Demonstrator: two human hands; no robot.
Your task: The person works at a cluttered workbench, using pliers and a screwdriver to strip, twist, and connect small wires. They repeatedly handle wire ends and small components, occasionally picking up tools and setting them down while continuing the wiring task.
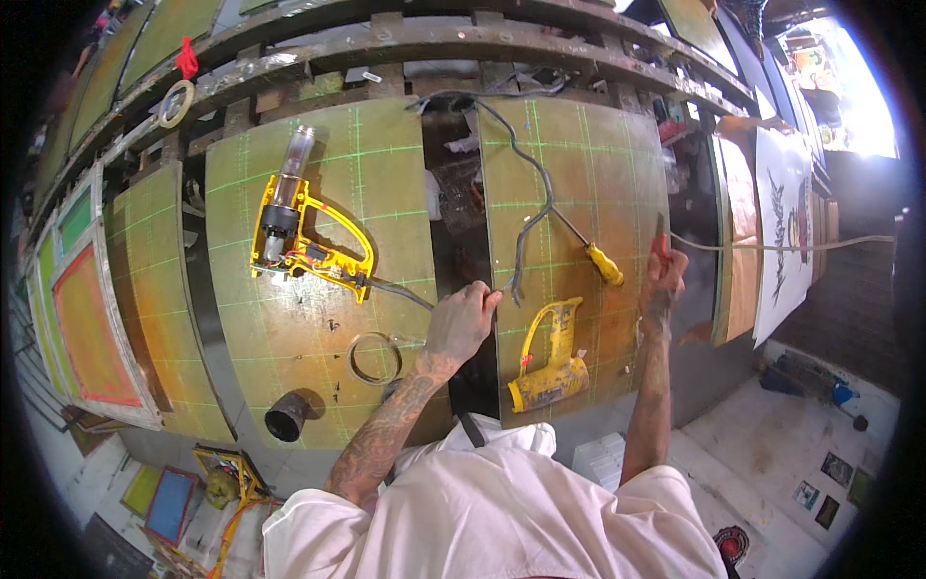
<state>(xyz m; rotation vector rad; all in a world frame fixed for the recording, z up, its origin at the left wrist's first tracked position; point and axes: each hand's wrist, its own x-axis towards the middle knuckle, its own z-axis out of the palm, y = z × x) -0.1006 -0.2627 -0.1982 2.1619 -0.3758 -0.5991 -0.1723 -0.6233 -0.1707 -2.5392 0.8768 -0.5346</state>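
Note:
My left hand (pixel 461 323) is closed, pinching the grey power cord (pixel 400 289) that runs out of an opened yellow heat gun (pixel 289 227). The gun's wires, motor and clear tube lie exposed. My right hand (pixel 664 280) is closed around a small red-handled thing (pixel 661 245) at the right board's edge; its kind is mostly hidden by the fingers. Between my hands lie a loose dark cable (pixel 540 207), a yellow-handled screwdriver (pixel 606 262) and the other yellow housing half (pixel 555 362). One end of that cable lies near my left fingertips.
A tape roll (pixel 374 359) and a black cup-shaped part (pixel 286 415) rest on the left grid-marked board (pixel 318 318). A gap separates it from the right board (pixel 617 174). A pale cord (pixel 810 245) stretches off to the right. Wooden rails (pixel 386 43) cross the back.

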